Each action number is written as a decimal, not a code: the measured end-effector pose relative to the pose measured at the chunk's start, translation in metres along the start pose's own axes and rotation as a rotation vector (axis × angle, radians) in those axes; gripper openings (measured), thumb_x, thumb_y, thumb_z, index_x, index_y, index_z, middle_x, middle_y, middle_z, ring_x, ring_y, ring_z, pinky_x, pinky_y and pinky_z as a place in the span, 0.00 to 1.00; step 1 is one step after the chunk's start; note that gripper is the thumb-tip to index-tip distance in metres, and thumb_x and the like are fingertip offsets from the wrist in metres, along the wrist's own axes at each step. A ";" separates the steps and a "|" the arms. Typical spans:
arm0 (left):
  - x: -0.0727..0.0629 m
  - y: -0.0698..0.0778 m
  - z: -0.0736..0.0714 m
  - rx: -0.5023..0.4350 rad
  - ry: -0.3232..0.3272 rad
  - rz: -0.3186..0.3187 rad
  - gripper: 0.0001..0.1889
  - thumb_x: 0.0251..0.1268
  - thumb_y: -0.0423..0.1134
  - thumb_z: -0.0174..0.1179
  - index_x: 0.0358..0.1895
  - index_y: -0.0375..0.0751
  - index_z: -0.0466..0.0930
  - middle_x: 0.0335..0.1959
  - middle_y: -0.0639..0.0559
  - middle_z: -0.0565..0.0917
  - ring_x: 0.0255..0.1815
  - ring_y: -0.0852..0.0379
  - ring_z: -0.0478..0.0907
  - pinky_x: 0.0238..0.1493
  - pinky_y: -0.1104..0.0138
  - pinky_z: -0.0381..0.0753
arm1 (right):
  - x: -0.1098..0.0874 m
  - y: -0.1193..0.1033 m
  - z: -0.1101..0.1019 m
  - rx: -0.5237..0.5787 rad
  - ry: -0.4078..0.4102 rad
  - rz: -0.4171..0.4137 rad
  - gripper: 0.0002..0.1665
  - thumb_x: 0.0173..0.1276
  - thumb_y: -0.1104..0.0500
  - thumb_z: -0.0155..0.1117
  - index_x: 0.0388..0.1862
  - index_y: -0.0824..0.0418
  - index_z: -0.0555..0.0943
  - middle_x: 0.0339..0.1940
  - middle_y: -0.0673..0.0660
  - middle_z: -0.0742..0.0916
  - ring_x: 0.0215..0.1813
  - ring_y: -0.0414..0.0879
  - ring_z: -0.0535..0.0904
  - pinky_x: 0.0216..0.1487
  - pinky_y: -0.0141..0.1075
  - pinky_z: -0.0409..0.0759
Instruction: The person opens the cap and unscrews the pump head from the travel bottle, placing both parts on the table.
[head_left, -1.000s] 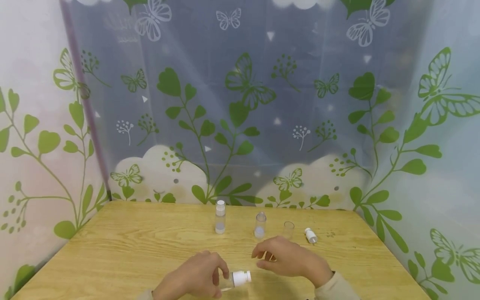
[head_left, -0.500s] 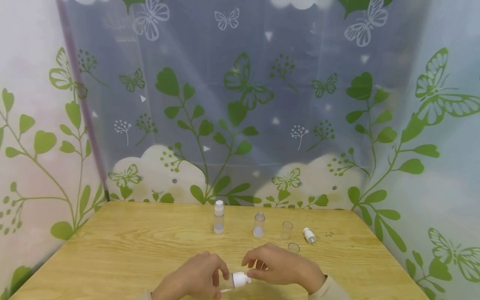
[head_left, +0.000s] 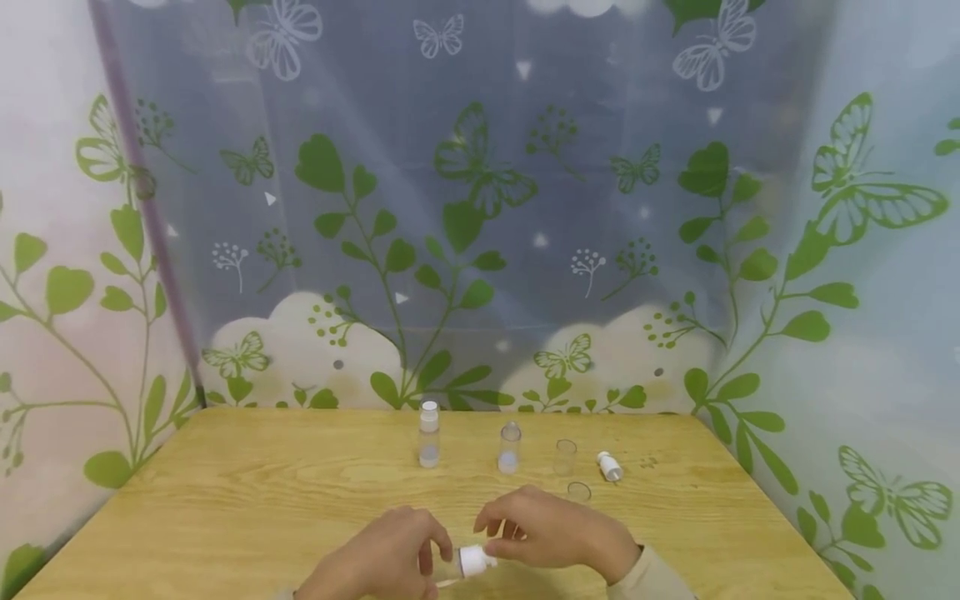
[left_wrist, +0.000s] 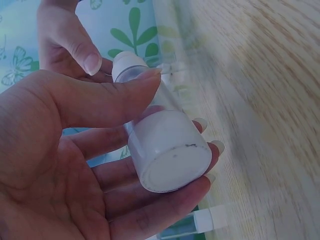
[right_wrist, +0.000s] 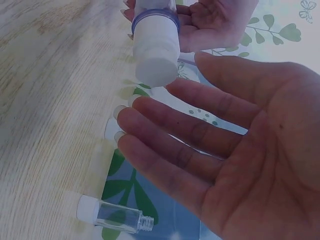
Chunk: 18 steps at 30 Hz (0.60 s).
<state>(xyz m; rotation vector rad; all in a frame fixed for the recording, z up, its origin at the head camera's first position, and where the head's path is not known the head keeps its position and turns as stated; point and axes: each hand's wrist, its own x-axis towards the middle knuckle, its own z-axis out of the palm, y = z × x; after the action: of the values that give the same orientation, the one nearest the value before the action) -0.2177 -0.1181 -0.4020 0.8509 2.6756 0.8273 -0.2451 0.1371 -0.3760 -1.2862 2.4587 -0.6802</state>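
My left hand [head_left: 382, 554] grips a small clear bottle with a white base [left_wrist: 170, 150], thumb on one side and fingers round the other. The bottle lies nearly sideways, its white pump top [head_left: 474, 560] pointing right. Beside that top is my right hand [head_left: 547, 533], fingers loosely extended, nothing held in them. In the right wrist view, its thumb and index fingertip lie right by the end of the white top [right_wrist: 157, 50]. Most of the bottle's body is hidden behind my left hand in the head view.
Farther back on the wooden table [head_left: 262, 483] stand a bottle with a white top [head_left: 429, 437] and a clear bottle without its pump [head_left: 509, 450]. To their right are a clear cap [head_left: 566, 458], another clear round rim [head_left: 579, 492] and a white pump head [head_left: 610, 467] on its side.
My right hand has moved left and down to the bottle's white top. A second clear rim has come into view behind it. My left hand keeps its grip on the bottle.
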 end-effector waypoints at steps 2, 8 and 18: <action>0.000 -0.001 0.000 -0.007 -0.010 -0.006 0.15 0.49 0.32 0.76 0.42 0.46 0.90 0.27 0.59 0.87 0.28 0.66 0.80 0.32 0.70 0.81 | 0.001 0.000 0.001 -0.001 -0.004 -0.002 0.17 0.79 0.56 0.59 0.60 0.61 0.82 0.56 0.58 0.89 0.47 0.33 0.86 0.47 0.25 0.83; 0.001 -0.002 0.001 -0.020 -0.026 -0.041 0.13 0.53 0.34 0.76 0.43 0.50 0.89 0.28 0.60 0.87 0.31 0.64 0.80 0.35 0.66 0.82 | 0.002 -0.002 0.002 0.004 -0.005 -0.013 0.16 0.80 0.56 0.59 0.60 0.61 0.83 0.56 0.56 0.89 0.47 0.32 0.85 0.48 0.25 0.83; 0.003 0.000 0.003 -0.035 -0.004 -0.028 0.15 0.51 0.34 0.76 0.44 0.50 0.90 0.27 0.62 0.86 0.32 0.66 0.79 0.35 0.67 0.80 | 0.003 -0.002 0.005 -0.035 0.017 -0.043 0.14 0.78 0.57 0.61 0.57 0.60 0.84 0.53 0.54 0.90 0.46 0.32 0.85 0.47 0.23 0.82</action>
<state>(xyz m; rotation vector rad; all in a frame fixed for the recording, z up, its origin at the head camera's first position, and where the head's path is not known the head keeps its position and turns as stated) -0.2191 -0.1146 -0.4048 0.8049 2.6554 0.8621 -0.2433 0.1323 -0.3790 -1.3550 2.4739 -0.6644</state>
